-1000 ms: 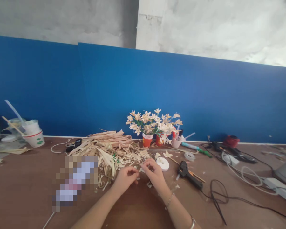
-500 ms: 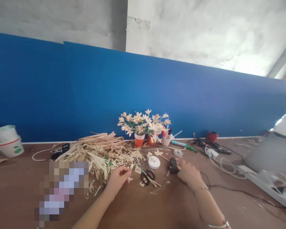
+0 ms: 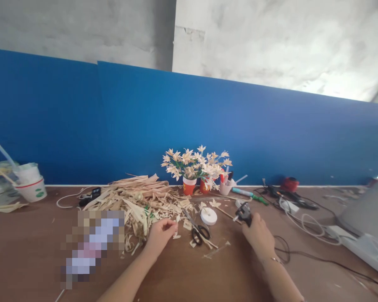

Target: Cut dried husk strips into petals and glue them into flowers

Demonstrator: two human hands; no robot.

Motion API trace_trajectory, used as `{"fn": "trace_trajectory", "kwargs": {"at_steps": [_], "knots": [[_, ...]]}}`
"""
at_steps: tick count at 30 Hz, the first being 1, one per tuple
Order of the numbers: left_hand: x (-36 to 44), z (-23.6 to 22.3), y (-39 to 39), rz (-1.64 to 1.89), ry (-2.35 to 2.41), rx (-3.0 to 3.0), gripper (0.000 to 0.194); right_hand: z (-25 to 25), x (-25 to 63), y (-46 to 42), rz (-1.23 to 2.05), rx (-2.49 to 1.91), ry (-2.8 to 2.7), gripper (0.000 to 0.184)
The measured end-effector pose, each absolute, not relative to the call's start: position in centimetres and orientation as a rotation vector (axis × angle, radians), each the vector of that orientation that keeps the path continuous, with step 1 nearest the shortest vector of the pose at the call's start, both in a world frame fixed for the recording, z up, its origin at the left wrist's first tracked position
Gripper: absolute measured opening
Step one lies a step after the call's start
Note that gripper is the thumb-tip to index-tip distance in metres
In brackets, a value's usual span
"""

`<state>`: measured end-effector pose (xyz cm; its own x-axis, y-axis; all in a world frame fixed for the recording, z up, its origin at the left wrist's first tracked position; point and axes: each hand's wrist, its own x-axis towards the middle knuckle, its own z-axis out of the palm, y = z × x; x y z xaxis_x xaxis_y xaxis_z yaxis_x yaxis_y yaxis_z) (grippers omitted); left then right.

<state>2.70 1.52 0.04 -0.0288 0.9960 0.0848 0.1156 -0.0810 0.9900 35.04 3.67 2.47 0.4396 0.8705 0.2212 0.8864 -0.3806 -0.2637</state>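
My left hand [image 3: 160, 234] rests on the brown table with its fingers pinched on a small pale strip of dried leaf. My right hand [image 3: 257, 234] is wrapped round the black glue gun [image 3: 245, 212], lifted a little with its nozzle pointing left. Between the hands lie black-handled scissors [image 3: 198, 228] and small leaf scraps. A white tape roll [image 3: 208, 216] sits just behind the scissors.
A heap of dried leaf strips [image 3: 135, 199] lies behind my left hand. Paper cups with handmade flowers [image 3: 195, 165] stand against the blue wall. White cups [image 3: 30, 186] stand far left. Cables [image 3: 305, 220] and a power strip [image 3: 362, 245] spread on the right.
My right hand left the leaf piece, reached right to the glue gun and has picked it up. The scissors came into view between the hands. My left hand stayed in place.
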Motion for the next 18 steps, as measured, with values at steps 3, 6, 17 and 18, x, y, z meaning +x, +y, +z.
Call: {"fn": "trace_trajectory", "kwargs": {"at_steps": [3,6,17,18], "knots": [[2.6,0.2,1.5,1.256,1.378,1.440,0.020,2.7,34.8,3.5,-0.031,-2.056,-1.379,0.027],[2.4,0.1,1.6,1.318,1.478,1.560,0.018,3.6,33.2,3.1,-0.021,-1.560,-1.366,0.023],[1.8,0.8,1.1,1.449,1.694,1.907,0.014,3.8,20.7,1.6,0.369,-0.852,-2.140,0.011],[1.8,0.8,1.1,1.445,1.709,1.927,0.014,3.2,20.4,1.7,0.376,-0.859,-2.135,0.013]]}}
